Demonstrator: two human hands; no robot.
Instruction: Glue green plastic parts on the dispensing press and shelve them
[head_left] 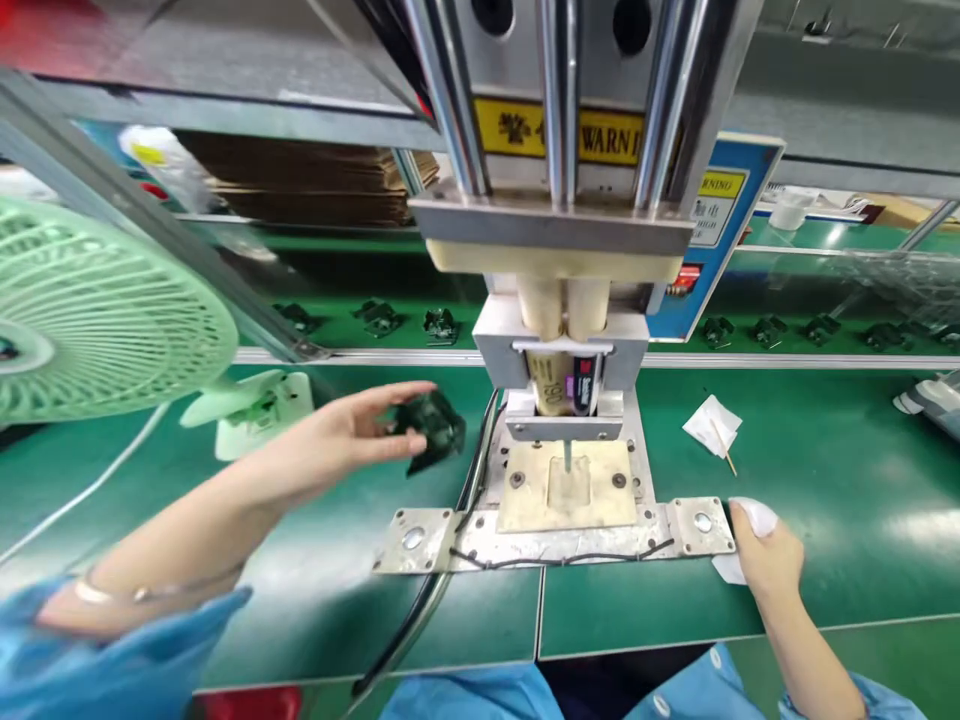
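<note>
My left hand [337,430] grips a small black plastic part [439,430] between thumb and fingers, held above the bench left of the press. My right hand [774,565] is closed around a folded white wipe [756,517], beside the right button plate [703,525] of the press. At the centre, a two-barrel adhesive cartridge [562,382] sits in the metal holder, its nozzle [568,456] pointing down over a cream fixture block [516,510] with a shallow recess. A matching button plate [412,540] lies on the left.
A green fan [112,320] stands at the left. Several black parts [439,325] line the belt behind the press. A white paper with a cotton swab [712,428] lies on the right of the green bench [862,540]. A dark cable [420,610] crosses the bench front.
</note>
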